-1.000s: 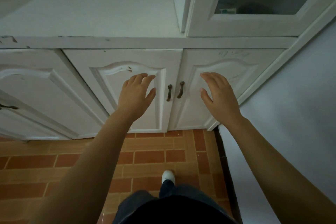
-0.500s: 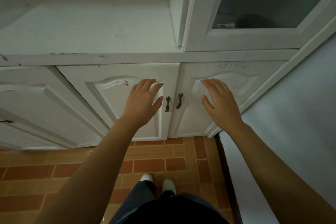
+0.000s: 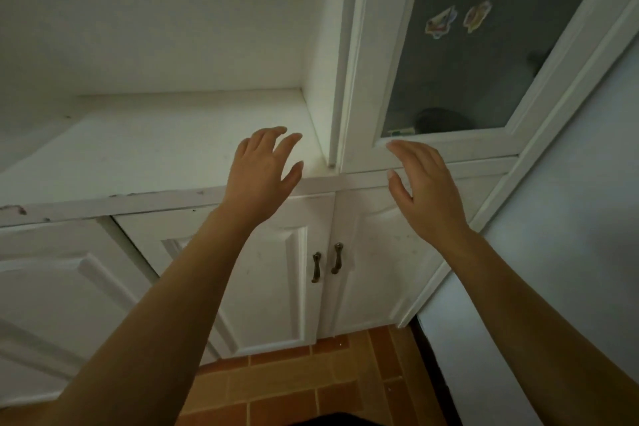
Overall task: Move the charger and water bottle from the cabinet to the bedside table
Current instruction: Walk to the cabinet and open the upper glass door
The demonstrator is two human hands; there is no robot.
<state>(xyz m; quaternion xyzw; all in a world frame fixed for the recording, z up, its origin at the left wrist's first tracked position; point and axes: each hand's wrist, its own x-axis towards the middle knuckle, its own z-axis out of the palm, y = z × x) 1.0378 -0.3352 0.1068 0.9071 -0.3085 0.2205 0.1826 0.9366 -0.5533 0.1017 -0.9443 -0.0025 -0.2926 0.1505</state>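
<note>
Both hands are open, fingers spread, holding nothing. The right hand (image 3: 427,183) is nearer the cabinet (image 3: 356,45), just below its closed glass door (image 3: 460,55); the left hand (image 3: 262,169) hovers over the white shelf (image 3: 155,145). Neither charger nor water bottle is identifiable, though dim shapes (image 3: 439,119) sit behind the glass. The floor (image 3: 294,384) is tiled, with a wall (image 3: 570,252) on the right.

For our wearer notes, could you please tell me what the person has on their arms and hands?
Nothing is worn on either. The left hand and right hand are bare, with no gloves, and no rings show on the fingers. Both forearms are bare as far as the frame edge: no sleeves, watch or bracelet in view.
</note>
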